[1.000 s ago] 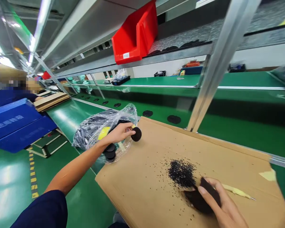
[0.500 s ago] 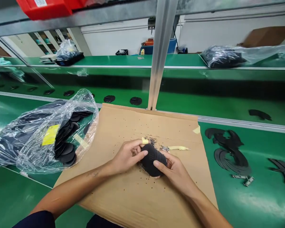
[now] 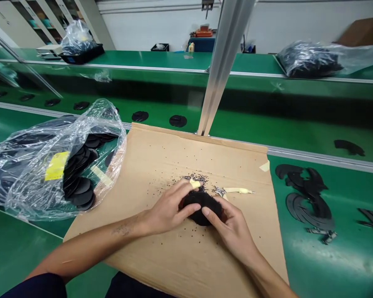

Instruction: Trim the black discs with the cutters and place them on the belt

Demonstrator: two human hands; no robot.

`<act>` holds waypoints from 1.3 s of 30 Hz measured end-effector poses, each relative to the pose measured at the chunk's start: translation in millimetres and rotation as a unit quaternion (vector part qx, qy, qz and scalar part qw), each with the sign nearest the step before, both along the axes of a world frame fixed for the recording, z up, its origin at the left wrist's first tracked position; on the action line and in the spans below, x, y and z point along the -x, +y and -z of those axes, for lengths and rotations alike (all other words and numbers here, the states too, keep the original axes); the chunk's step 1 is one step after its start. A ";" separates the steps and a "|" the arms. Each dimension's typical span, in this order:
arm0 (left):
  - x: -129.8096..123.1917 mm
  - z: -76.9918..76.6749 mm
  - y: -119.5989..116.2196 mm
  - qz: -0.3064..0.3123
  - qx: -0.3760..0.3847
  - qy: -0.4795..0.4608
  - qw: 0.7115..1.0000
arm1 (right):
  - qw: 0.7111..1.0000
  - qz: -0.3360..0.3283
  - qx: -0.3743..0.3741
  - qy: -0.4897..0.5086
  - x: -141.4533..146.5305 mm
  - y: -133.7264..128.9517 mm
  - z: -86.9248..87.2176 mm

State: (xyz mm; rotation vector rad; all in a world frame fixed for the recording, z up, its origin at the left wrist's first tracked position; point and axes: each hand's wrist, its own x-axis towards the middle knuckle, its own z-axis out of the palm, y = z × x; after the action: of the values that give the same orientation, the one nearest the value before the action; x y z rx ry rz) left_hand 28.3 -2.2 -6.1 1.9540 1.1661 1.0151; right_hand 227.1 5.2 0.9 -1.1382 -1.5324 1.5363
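A round black disc [image 3: 199, 209] is held between my two hands over the brown cardboard sheet [image 3: 230, 252]. My left hand [image 3: 174, 205] grips its left side, thumb on top, with yellow tape around one fingertip. On the right edge, my right hand [image 3: 233, 221] closes with its thumb on the upper face; its other fingers are partly hidden beneath. Many small black bits [image 3: 194, 178] lie scattered on the cardboard around the disc. Just behind my right hand rests a small cutting tool [image 3: 219, 191] with a yellow-wrapped handle.
At left lies a clear plastic bag [image 3: 49, 165] full of black discs. Curved black pieces [image 3: 309, 207] and small metal parts [image 3: 323, 235] lie on the green bench at right. A metal post [image 3: 219, 74] rises behind the cardboard. More discs [image 3: 178, 121] line the shelf beyond.
The view has tipped downward slightly. The disc now lies flatter and lower in my hands, and my left fingers have moved over its far edge.
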 end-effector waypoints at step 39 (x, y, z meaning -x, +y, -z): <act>10.1 -23.0 0.0 0.097 -0.147 -0.057 0.983 | 0.927 -0.063 -0.365 -0.052 -3.5 -5.1 -4.1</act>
State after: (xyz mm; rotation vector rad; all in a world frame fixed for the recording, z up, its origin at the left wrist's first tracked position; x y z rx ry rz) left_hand 18.2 -2.1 16.9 2.1533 0.7800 1.2309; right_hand 230.6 0.1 5.0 -0.6945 -2.0346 0.8357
